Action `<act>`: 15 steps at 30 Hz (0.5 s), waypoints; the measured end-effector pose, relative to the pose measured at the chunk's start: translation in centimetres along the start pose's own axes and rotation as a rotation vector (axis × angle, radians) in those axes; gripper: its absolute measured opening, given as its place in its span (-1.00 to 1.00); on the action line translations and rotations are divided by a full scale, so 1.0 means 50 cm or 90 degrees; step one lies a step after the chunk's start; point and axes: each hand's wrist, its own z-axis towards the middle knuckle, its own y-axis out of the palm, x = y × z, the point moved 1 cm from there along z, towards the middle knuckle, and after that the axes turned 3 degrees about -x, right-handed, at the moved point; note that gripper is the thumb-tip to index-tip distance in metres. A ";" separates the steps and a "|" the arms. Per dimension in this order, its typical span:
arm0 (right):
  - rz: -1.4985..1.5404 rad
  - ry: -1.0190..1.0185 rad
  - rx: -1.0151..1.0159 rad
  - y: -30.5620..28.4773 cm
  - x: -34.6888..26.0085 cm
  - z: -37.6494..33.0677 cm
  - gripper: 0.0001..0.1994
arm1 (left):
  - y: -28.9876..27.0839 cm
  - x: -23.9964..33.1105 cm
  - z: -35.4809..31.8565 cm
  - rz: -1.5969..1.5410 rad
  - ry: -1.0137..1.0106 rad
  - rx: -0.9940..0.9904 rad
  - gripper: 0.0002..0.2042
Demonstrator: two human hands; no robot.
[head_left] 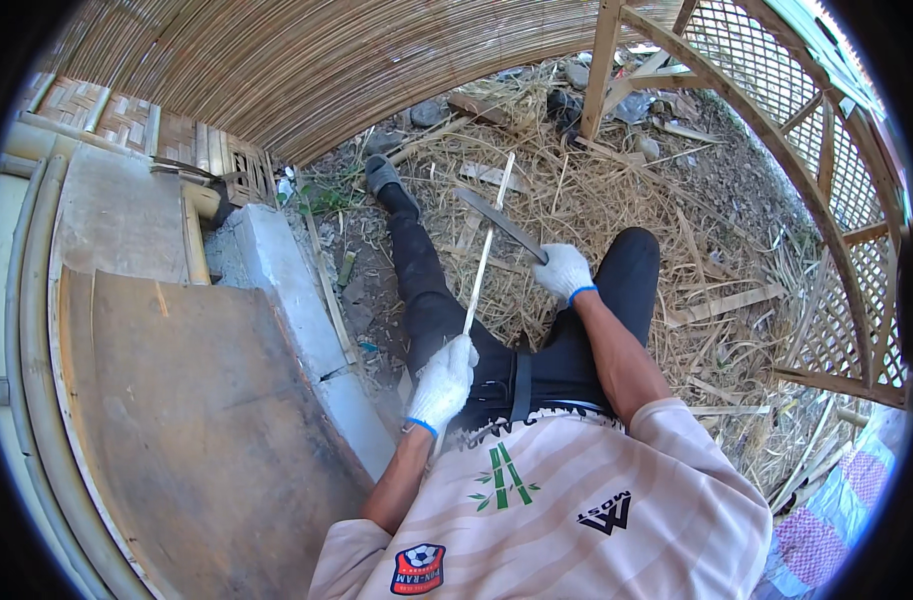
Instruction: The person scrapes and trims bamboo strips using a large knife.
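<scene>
White work gloves with blue cuffs cover both hands. My left hand (pixel 444 383), at my lap, is closed round the lower part of a long, thin, pale strip that looks like split bamboo (pixel 483 259). The strip points up and away from me. My right hand (pixel 562 272), near my right knee, is closed on a large knife, its handle mostly hidden in the glove. The dark blade (pixel 500 222) slants up to the left and crosses the strip in the picture; whether the two touch I cannot tell.
Straw-like shavings and offcuts (pixel 596 195) litter the ground around my legs. On the left stand a brown wooden board (pixel 176 400) and grey concrete blocks (pixel 286 270). A slatted bamboo screen (pixel 276 70) closes the far side; a wooden lattice frame (pixel 836 180) rises at right.
</scene>
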 end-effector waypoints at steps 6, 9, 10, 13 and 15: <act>-0.142 -0.203 -0.006 0.020 -0.011 -0.059 -0.74 | 0.022 0.010 0.006 0.079 0.074 -0.006 -0.53; 0.014 0.014 0.065 -0.007 0.015 0.013 -0.70 | 0.012 0.007 -0.007 0.073 0.014 0.008 -0.55; -0.004 0.019 0.074 -0.019 0.018 0.025 -0.69 | 0.009 -0.004 -0.003 0.079 0.016 0.006 -0.55; -0.041 -0.016 0.059 -0.009 0.008 0.021 -0.67 | -0.006 -0.025 0.007 0.088 0.091 -0.003 -0.56; -0.069 -0.051 0.033 -0.010 0.004 0.000 -0.67 | 0.003 -0.013 -0.001 -0.006 0.029 0.003 -0.57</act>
